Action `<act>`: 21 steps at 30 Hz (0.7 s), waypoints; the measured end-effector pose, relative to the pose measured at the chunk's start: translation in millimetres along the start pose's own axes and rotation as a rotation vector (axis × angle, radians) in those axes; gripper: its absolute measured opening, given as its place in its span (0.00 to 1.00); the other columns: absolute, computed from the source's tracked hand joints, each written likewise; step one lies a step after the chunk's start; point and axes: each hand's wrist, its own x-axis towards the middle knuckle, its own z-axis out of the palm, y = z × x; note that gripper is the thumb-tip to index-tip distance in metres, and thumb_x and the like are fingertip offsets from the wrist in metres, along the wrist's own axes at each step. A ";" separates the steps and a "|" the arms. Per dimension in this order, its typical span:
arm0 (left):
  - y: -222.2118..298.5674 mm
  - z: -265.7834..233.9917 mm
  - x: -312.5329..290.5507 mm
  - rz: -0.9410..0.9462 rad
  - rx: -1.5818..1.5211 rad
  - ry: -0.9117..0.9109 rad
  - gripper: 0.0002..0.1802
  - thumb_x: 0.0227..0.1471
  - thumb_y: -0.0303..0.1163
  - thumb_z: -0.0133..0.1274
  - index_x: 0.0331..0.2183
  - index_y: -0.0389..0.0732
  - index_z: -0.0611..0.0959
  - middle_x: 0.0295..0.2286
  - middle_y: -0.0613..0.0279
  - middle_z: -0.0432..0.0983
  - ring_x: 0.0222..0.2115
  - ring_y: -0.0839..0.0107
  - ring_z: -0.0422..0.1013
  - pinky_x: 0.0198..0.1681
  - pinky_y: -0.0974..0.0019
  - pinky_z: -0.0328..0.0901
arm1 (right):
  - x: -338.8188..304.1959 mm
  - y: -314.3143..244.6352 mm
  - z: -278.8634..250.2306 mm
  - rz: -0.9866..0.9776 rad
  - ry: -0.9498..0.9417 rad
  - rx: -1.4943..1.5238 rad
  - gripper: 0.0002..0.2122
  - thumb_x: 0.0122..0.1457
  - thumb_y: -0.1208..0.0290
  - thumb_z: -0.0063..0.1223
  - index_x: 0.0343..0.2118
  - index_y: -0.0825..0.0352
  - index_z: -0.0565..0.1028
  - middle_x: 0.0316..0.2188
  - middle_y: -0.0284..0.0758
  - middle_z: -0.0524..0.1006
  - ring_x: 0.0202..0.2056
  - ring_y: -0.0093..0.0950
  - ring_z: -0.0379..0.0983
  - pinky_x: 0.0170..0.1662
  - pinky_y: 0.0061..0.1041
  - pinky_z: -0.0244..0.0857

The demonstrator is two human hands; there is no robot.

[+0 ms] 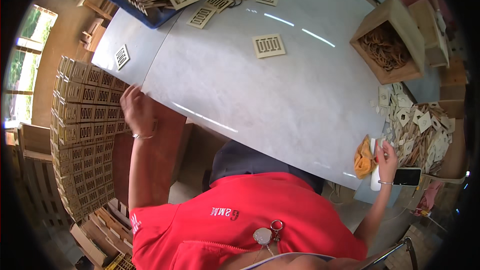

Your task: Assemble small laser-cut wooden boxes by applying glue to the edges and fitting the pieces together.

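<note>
My left hand (136, 110), smeared by motion, is at the table's left edge beside tall stacks of slotted wooden plates (82, 115); whether it holds anything is unclear. On the table near it lies a single slotted plate (121, 57). At the table's right end, my right hand (386, 162) has its fingers curled together; what they hold, if anything, is too small to make out. An orange cloth (365, 158) lies just left of that hand, with a phone (407, 176) by its wrist. Another slotted plate (269, 45) rests farther back on the grey tabletop (225, 85).
A blue bin (152, 20) at the back left overflows with slotted plates (201, 16). On the right stand a wooden box (410, 30) of brown rubber bands (384, 50) and a heap of small pale offcuts (422, 130). A reddish-brown panel (167, 140) is below my left hand.
</note>
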 end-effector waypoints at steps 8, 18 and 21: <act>172.2 178.1 66.0 0.520 -0.208 -0.556 0.29 0.41 0.49 0.61 0.41 0.40 0.76 0.43 0.56 0.69 0.46 0.57 0.63 0.50 0.57 0.58 | -39.0 90.3 -25.0 0.079 0.044 -0.267 0.23 0.50 0.63 0.59 0.46 0.73 0.70 0.42 0.47 0.73 0.45 0.42 0.68 0.49 0.34 0.61; 97.9 76.5 28.5 1.110 0.303 -0.969 0.37 0.35 0.35 0.58 0.50 0.33 0.69 0.48 0.43 0.66 0.50 0.49 0.63 0.50 0.56 0.63 | -71.9 100.8 -23.4 0.162 -0.041 -0.035 0.31 0.45 0.74 0.60 0.54 0.71 0.62 0.47 0.46 0.70 0.47 0.38 0.68 0.51 0.32 0.60; 86.1 -7.3 20.9 1.057 0.262 -1.266 0.14 0.41 0.32 0.52 0.33 0.37 0.78 0.30 0.57 0.75 0.28 0.66 0.75 0.32 0.61 0.71 | -74.3 112.5 -21.7 0.192 -0.041 0.022 0.31 0.44 0.75 0.60 0.54 0.71 0.62 0.48 0.45 0.69 0.47 0.37 0.67 0.51 0.32 0.60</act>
